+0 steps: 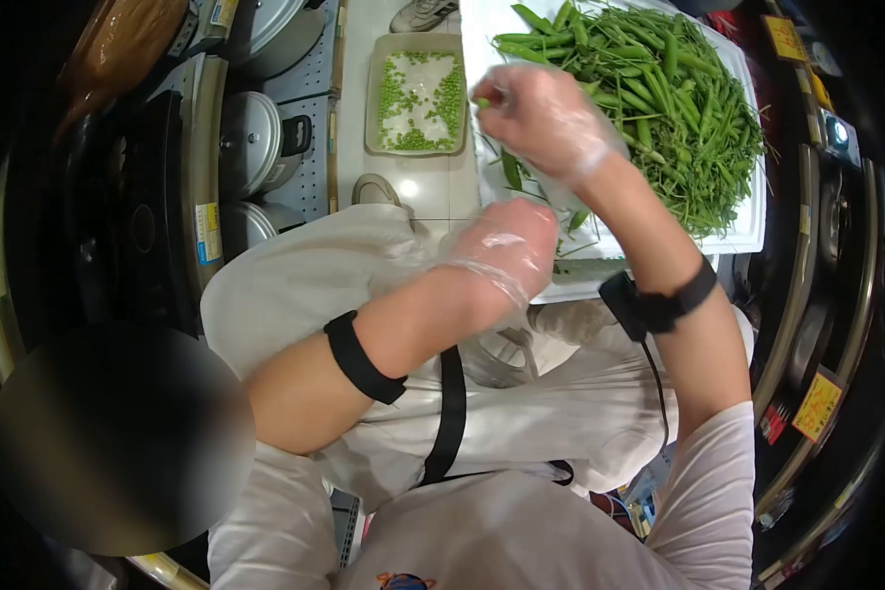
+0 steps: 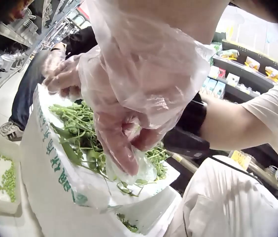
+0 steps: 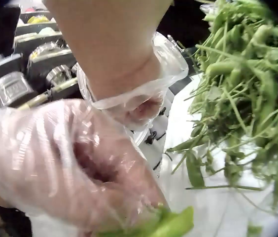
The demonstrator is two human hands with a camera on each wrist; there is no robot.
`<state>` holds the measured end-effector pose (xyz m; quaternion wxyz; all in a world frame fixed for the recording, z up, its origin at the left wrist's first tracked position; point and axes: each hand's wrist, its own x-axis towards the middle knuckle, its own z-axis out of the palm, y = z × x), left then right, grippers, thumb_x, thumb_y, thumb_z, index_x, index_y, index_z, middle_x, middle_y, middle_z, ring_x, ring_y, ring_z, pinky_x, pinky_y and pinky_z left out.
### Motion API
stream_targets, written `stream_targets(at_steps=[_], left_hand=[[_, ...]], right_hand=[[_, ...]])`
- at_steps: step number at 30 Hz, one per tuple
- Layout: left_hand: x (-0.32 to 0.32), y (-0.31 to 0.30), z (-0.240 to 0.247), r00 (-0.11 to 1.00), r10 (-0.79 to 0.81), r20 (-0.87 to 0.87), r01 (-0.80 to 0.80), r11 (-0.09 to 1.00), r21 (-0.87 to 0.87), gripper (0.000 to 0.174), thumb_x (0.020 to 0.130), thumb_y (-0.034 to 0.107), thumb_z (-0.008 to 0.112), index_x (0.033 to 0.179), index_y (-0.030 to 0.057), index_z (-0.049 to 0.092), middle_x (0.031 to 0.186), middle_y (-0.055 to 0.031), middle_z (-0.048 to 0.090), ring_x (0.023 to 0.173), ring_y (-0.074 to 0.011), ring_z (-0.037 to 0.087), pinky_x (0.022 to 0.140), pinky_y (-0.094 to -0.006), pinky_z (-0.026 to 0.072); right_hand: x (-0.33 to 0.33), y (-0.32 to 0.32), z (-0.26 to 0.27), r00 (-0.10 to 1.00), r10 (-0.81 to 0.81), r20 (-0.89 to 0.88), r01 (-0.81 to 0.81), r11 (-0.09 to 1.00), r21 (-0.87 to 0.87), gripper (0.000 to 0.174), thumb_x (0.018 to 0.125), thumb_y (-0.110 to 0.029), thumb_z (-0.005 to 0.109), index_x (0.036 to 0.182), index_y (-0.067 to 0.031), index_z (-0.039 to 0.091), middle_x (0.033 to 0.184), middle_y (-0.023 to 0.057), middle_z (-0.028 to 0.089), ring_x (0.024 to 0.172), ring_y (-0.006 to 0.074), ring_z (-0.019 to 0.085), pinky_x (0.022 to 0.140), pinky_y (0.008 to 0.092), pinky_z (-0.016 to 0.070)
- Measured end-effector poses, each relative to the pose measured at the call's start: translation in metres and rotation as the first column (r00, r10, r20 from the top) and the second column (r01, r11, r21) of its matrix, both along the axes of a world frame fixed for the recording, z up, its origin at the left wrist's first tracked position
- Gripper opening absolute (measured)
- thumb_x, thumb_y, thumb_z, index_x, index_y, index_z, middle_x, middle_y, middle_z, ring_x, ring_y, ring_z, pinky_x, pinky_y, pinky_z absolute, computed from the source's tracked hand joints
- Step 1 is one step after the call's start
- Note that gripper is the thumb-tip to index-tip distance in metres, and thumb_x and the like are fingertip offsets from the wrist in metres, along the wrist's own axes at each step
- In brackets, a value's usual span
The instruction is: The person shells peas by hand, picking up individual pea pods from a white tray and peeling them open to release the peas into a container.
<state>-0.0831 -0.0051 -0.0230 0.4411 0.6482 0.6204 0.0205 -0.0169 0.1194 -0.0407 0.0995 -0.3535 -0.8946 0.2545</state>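
Observation:
My right hand (image 1: pixel 546 118), in a clear plastic glove, is raised over the left edge of the white foam box (image 1: pixel 747 241). It pinches a green pea pod (image 3: pixel 173 224) between thumb and fingers. A large heap of pea pods (image 1: pixel 678 98) with stems fills the box. My left hand (image 2: pixel 124 118), also gloved, hangs near the box's front edge. Its fingers are loosely bent and point downward, and nothing shows between them. From the head view its fingertips are hidden. Left of the box, a shallow plastic tub (image 1: pixel 373 108) on the floor holds shelled peas (image 1: pixel 449 98).
Shelves with lidded metal pots (image 1: pixel 251 143) line the left side. More shelving with yellow tags (image 1: pixel 818 405) runs along the right. Another person in blue jeans (image 2: pixel 26 96) is across the box, with a shoe (image 1: pixel 423 14) near the tub. The wearer's knees are close below the box.

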Motion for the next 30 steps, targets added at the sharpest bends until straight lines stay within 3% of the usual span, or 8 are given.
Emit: stream_targets(at_steps=[3, 6, 10, 14, 16, 21, 25, 30], left_hand=[[-0.005, -0.001, 0.003, 1.0, -0.001, 0.007, 0.001, 0.999, 0.036, 0.016, 0.08, 0.007, 0.058, 0.087, -0.0034, 0.069, 0.092, -0.022, 0.068, 0.094, -0.0388, 0.066, 0.081, -0.0431, 0.054], [-0.011, -0.001, 0.003, 0.999, -0.035, 0.037, 0.031, 0.995, 0.09, 0.015, 0.08, 0.003, 0.058, 0.089, -0.0013, 0.07, 0.095, -0.0216, 0.068, 0.095, -0.0374, 0.066, 0.082, -0.0422, 0.0549], [-0.006, 0.003, 0.006, 1.0, -0.001, -0.002, 0.001, 1.0, 0.006, 0.02, 0.072, 0.003, 0.071, 0.092, 0.0034, 0.073, 0.098, -0.0165, 0.071, 0.095, -0.0324, 0.069, 0.082, -0.0372, 0.0571], [-0.002, 0.003, 0.005, 0.998, -0.059, 0.013, 0.059, 0.998, -0.009, 0.016, 0.081, 0.002, 0.057, 0.091, 0.0002, 0.07, 0.094, -0.0212, 0.068, 0.093, -0.0367, 0.067, 0.082, -0.0414, 0.0559], [-0.001, 0.001, 0.006, 0.998, -0.067, 0.016, 0.068, 0.998, -0.02, 0.015, 0.081, 0.002, 0.057, 0.09, -0.0001, 0.07, 0.093, -0.0213, 0.068, 0.092, -0.037, 0.068, 0.08, -0.0416, 0.0561], [0.004, -0.008, 0.004, 0.991, -0.131, 0.007, 0.13, 0.985, 0.117, 0.014, 0.08, 0.004, 0.058, 0.084, -0.0011, 0.069, 0.088, -0.0225, 0.068, 0.086, -0.0383, 0.068, 0.077, -0.0429, 0.0557], [0.014, -0.008, 0.001, 0.988, -0.155, -0.011, 0.156, 0.985, 0.07, 0.014, 0.08, 0.005, 0.058, 0.084, -0.0013, 0.069, 0.087, -0.0231, 0.068, 0.085, -0.0392, 0.067, 0.076, -0.0438, 0.0554], [0.026, -0.011, 0.001, 0.99, -0.131, -0.045, 0.133, 0.989, 0.056, 0.013, 0.081, 0.006, 0.057, 0.082, -0.0015, 0.068, 0.085, -0.0238, 0.067, 0.085, -0.0405, 0.066, 0.075, -0.0447, 0.0549]], right_hand=[[-0.039, 0.017, -0.022, 0.999, 0.044, 0.024, -0.046, 0.994, 0.097, 0.028, 0.082, -0.017, 0.065, 0.108, -0.0044, 0.068, 0.098, 0.0219, 0.067, 0.089, 0.0376, 0.066, 0.084, 0.0409, 0.053], [-0.054, 0.03, -0.03, 0.995, -0.012, 0.1, -0.005, 0.987, 0.164, 0.032, 0.083, -0.018, 0.066, 0.113, -0.0066, 0.068, 0.099, 0.0211, 0.068, 0.091, 0.0357, 0.067, 0.085, 0.0403, 0.0529], [-0.032, 0.036, -0.024, 0.999, -0.031, -0.021, 0.033, 0.99, 0.134, 0.027, 0.087, -0.021, 0.068, 0.111, -0.0071, 0.07, 0.094, 0.0155, 0.072, 0.081, 0.0263, 0.071, 0.076, 0.0352, 0.0554], [0.008, 0.024, -0.001, 0.99, -0.125, -0.072, 0.129, 0.99, 0.063, 0.023, 0.087, -0.02, 0.071, 0.104, -0.0038, 0.071, 0.085, 0.0069, 0.073, 0.072, 0.0126, 0.066, 0.068, 0.0279, 0.0529], [0.032, 0.013, 0.013, 0.957, -0.284, -0.064, 0.276, 0.955, -0.107, 0.022, 0.085, -0.024, 0.067, 0.095, -0.0049, 0.073, 0.086, 0.0148, 0.072, 0.077, 0.0256, 0.07, 0.073, 0.0347, 0.0544], [0.092, -0.018, 0.007, 0.947, -0.315, 0.06, 0.32, 0.914, -0.249, 0.019, 0.084, -0.018, 0.069, 0.097, -0.0045, 0.073, 0.087, 0.0152, 0.072, 0.078, 0.0246, 0.071, 0.072, 0.0332, 0.0549], [0.107, -0.031, -0.02, 0.984, -0.177, 0.026, 0.176, 0.984, 0.025, 0.013, 0.084, -0.018, 0.066, 0.089, -0.0068, 0.071, 0.086, 0.0172, 0.069, 0.077, 0.0346, 0.067, 0.068, 0.0409, 0.0538], [0.113, -0.041, -0.036, 0.946, -0.282, 0.159, 0.252, 0.95, 0.184, 0.015, 0.087, -0.024, 0.06, 0.078, -0.0117, 0.064, 0.078, 0.0137, 0.067, 0.073, 0.0363, 0.065, 0.063, 0.0446, 0.0519]])
